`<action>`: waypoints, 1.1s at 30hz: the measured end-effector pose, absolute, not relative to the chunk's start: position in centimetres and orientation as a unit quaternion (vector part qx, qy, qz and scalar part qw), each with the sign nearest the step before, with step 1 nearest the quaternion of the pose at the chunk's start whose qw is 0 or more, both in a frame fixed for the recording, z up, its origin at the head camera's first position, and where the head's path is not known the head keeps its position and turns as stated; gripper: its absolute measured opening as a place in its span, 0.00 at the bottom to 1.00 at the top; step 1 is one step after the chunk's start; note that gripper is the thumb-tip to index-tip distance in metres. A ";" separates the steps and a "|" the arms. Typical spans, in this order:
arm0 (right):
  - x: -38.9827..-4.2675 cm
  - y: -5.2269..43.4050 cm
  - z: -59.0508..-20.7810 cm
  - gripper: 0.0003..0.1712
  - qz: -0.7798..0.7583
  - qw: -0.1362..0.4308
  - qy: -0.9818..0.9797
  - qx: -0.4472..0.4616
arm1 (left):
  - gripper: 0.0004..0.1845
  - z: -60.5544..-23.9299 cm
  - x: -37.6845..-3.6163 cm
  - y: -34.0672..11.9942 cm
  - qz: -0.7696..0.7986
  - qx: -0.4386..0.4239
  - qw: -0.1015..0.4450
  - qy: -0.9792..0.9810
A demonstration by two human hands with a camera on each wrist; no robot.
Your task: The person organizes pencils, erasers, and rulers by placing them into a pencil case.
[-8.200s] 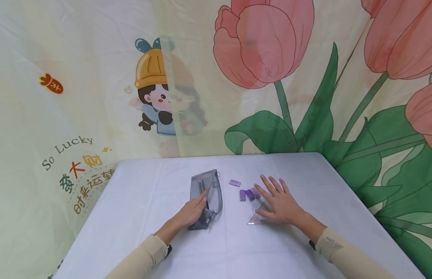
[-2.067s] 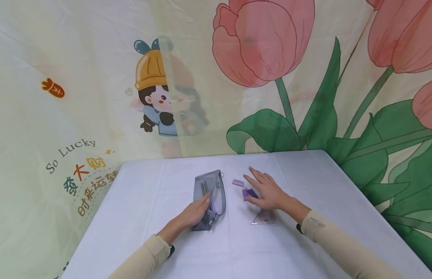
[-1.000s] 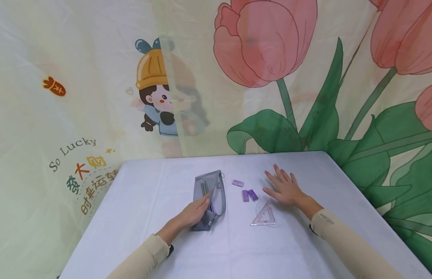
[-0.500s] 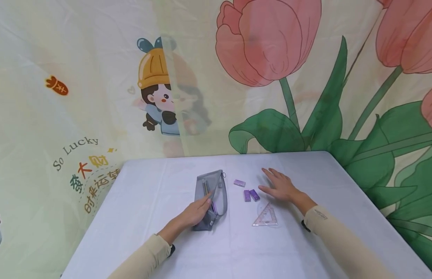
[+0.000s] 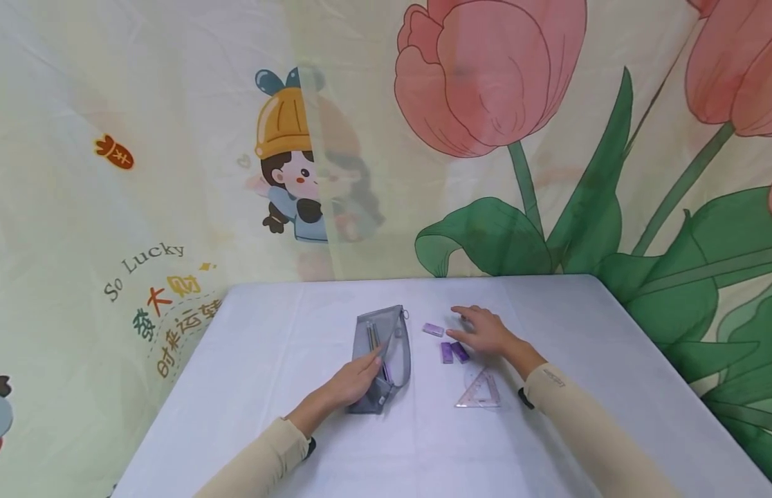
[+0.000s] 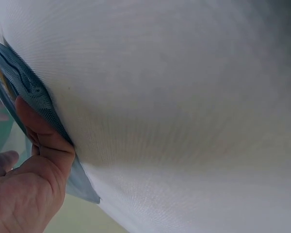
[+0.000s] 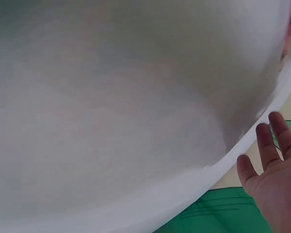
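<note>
My left hand (image 5: 345,384) grips the near left side of a grey mesh pencil case (image 5: 386,321), which lies on the table with its mouth parted. In the left wrist view, fingers (image 6: 48,141) curl round the case's zipped edge (image 6: 36,94). Pencil-like sticks (image 5: 372,335) and something purple show through the mesh. My right hand (image 5: 485,333) hovers with loose fingers, holding nothing visible, just right of three small purple eraser-like blocks. One is a lighter block (image 5: 432,330); the other two are an upright block (image 5: 446,353) and a dark slanted block (image 5: 460,352).
A clear set square (image 5: 481,391) lies nearer me, with a clear rounded piece partly under it. White cloth covers the table (image 5: 286,443). A printed curtain (image 5: 373,138) hangs behind the far edge.
Eight seconds ago one more purple block lay in the group; now three are on the table. Over the last second my right hand has moved left towards the blocks. My left hand keeps its hold.
</note>
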State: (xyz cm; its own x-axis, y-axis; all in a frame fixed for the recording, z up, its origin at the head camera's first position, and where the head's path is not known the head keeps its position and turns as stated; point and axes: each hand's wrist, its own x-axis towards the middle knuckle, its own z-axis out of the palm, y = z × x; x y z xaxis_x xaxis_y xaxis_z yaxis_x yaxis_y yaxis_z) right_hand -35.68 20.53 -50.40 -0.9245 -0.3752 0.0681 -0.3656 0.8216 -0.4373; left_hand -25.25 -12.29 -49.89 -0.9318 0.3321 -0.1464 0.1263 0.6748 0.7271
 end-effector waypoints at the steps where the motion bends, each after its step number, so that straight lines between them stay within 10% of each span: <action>1: -35.9 20.2 -50.4 0.40 -0.247 0.017 0.950 -0.191 | 0.28 -49.9 -25.3 -12.3 0.384 0.126 0.134 0.905; 33: -37.7 17.0 -50.0 0.15 -0.308 0.107 0.926 -0.188 | 0.28 -49.7 -25.5 -12.3 0.379 0.125 0.142 0.906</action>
